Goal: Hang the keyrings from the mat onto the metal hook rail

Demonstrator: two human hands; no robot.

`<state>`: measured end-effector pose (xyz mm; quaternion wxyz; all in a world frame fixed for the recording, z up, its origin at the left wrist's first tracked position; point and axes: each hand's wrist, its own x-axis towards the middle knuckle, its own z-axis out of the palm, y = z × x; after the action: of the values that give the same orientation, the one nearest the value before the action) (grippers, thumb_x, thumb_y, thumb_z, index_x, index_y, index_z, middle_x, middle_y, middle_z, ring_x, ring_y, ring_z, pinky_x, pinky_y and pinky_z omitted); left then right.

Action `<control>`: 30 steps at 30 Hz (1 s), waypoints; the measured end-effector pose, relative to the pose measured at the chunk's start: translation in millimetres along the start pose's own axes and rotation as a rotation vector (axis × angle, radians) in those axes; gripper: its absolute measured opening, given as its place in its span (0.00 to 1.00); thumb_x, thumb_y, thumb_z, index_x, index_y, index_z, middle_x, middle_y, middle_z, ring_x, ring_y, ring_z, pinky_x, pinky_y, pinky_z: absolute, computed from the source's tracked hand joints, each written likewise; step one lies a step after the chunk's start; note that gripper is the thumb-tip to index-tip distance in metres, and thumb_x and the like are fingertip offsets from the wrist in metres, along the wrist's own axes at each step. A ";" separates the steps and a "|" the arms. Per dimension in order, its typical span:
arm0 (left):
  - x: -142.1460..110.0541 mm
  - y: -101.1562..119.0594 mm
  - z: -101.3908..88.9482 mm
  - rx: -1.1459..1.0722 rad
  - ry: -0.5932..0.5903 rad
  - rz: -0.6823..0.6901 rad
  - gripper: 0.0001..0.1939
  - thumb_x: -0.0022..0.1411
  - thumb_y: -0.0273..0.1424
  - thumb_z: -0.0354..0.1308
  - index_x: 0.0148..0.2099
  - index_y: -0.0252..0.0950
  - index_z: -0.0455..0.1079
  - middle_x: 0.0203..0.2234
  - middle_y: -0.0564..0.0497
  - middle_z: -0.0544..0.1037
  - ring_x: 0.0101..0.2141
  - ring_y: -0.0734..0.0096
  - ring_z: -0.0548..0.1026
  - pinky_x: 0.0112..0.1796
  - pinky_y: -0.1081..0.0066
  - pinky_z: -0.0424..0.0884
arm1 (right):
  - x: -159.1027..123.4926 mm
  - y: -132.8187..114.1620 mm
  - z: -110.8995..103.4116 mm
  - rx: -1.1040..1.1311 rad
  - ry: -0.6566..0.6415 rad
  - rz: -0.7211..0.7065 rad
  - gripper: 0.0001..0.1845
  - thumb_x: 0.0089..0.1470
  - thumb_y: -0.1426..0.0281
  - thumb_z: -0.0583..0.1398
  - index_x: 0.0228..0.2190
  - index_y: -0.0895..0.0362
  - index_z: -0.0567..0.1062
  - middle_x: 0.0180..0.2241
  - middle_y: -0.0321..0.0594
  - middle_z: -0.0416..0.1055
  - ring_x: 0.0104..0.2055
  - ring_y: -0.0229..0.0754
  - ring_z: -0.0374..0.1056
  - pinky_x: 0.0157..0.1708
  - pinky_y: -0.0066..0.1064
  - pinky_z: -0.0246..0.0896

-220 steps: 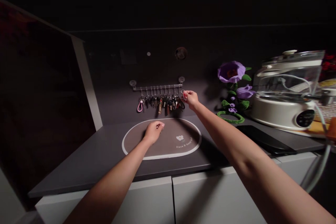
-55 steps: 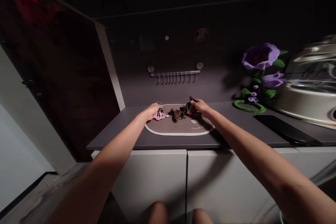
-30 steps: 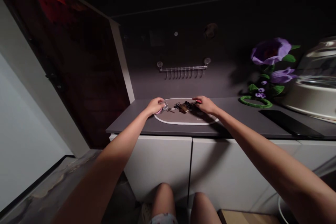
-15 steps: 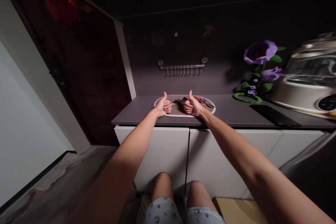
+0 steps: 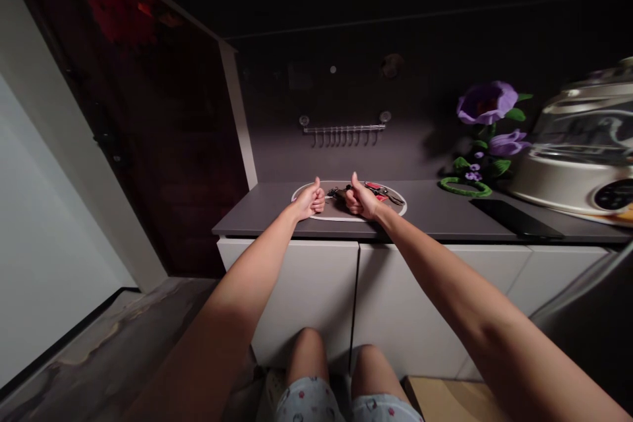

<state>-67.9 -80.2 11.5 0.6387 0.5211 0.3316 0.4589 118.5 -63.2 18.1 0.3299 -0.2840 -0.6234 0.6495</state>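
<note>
My left hand (image 5: 312, 198) and my right hand (image 5: 360, 198) are held out over the front of an oval mat (image 5: 398, 208) on a dark counter. Each is a fist with the thumb sticking up, and nothing shows inside either. Behind them a heap of keys (image 5: 380, 192) with a red tag lies on the mat. On the wall above, a metal hook rail (image 5: 343, 130) hangs with bare hooks.
Purple fabric flowers (image 5: 487, 112) with a green ring stand to the right. A cooker (image 5: 578, 151) with a clear lid sits at the far right, a flat black slab (image 5: 514, 219) before it. White cabinet doors (image 5: 301, 290) are below; a dark door stands left.
The keys have left the rail and lie on the mat. My hands let go of them, pulled back and closed into thumbs-up fists. I have stepped back from the counter.
</note>
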 end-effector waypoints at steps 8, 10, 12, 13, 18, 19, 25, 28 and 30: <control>15.6 29.0 -21.2 0.402 0.237 0.288 0.07 0.54 0.31 0.56 0.28 0.32 0.64 0.17 0.55 0.65 0.18 0.82 0.61 0.21 0.78 0.56 | 35.0 -21.6 13.6 -0.260 0.212 -0.266 0.16 0.48 0.57 0.55 0.25 0.58 0.65 0.12 0.26 0.50 0.12 0.28 0.43 0.13 0.22 0.36; 21.5 33.9 -28.4 0.574 0.255 0.349 0.04 0.52 0.28 0.57 0.29 0.32 0.66 0.20 0.54 0.68 0.21 0.80 0.63 0.25 0.78 0.59 | 50.5 -22.7 14.4 -0.372 0.254 -0.322 0.11 0.48 0.62 0.56 0.26 0.59 0.66 0.15 0.29 0.56 0.15 0.28 0.49 0.16 0.21 0.43; 27.5 34.7 -35.4 0.744 0.252 0.403 0.02 0.50 0.27 0.57 0.29 0.32 0.68 0.22 0.53 0.71 0.25 0.78 0.65 0.30 0.77 0.62 | 66.5 -20.6 12.8 -0.494 0.288 -0.381 0.08 0.47 0.66 0.56 0.27 0.59 0.67 0.20 0.32 0.62 0.20 0.30 0.55 0.22 0.22 0.51; 30.4 33.4 -39.0 0.812 0.248 0.416 0.02 0.50 0.27 0.57 0.29 0.32 0.69 0.23 0.53 0.72 0.26 0.77 0.66 0.32 0.76 0.63 | 73.8 -18.6 11.3 -0.567 0.301 -0.402 0.07 0.47 0.67 0.56 0.28 0.59 0.68 0.22 0.33 0.65 0.23 0.30 0.57 0.25 0.23 0.53; 41.6 19.6 -56.7 1.003 0.211 0.414 0.05 0.50 0.26 0.55 0.29 0.33 0.72 0.25 0.52 0.74 0.29 0.73 0.68 0.37 0.73 0.64 | 92.1 -4.1 0.6 -0.933 0.332 -0.422 0.07 0.47 0.70 0.55 0.29 0.59 0.71 0.28 0.37 0.70 0.29 0.34 0.60 0.33 0.26 0.54; 42.4 17.5 -59.8 1.051 0.197 0.427 0.05 0.50 0.26 0.55 0.29 0.34 0.72 0.26 0.51 0.75 0.30 0.72 0.69 0.38 0.72 0.63 | 92.5 -1.2 -1.7 -0.980 0.320 -0.422 0.07 0.47 0.71 0.55 0.29 0.59 0.72 0.29 0.38 0.70 0.29 0.35 0.61 0.34 0.26 0.53; 38.5 17.0 -69.6 1.274 0.054 0.455 0.07 0.49 0.24 0.56 0.28 0.39 0.75 0.29 0.50 0.76 0.35 0.68 0.69 0.45 0.69 0.59 | 93.9 9.0 -12.5 -1.160 0.156 -0.400 0.07 0.48 0.71 0.55 0.25 0.58 0.73 0.28 0.40 0.72 0.29 0.36 0.62 0.33 0.25 0.52; 35.5 17.9 -69.3 1.230 0.070 0.417 0.09 0.47 0.21 0.57 0.27 0.40 0.75 0.30 0.50 0.75 0.37 0.67 0.69 0.47 0.70 0.58 | 96.7 10.2 -14.1 -1.197 0.150 -0.385 0.08 0.49 0.71 0.55 0.26 0.58 0.74 0.28 0.40 0.72 0.29 0.36 0.62 0.33 0.25 0.52; 34.5 17.7 -68.4 1.190 0.089 0.394 0.10 0.45 0.20 0.57 0.27 0.41 0.75 0.30 0.51 0.75 0.38 0.67 0.68 0.47 0.70 0.57 | 98.0 10.1 -13.7 -1.210 0.156 -0.376 0.08 0.49 0.71 0.55 0.26 0.58 0.74 0.29 0.40 0.73 0.30 0.37 0.63 0.33 0.25 0.52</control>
<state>-121.5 -22.7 14.3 0.1282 0.8191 0.4544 0.3259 67.7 21.9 11.3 0.2640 -0.3522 -0.8933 0.0908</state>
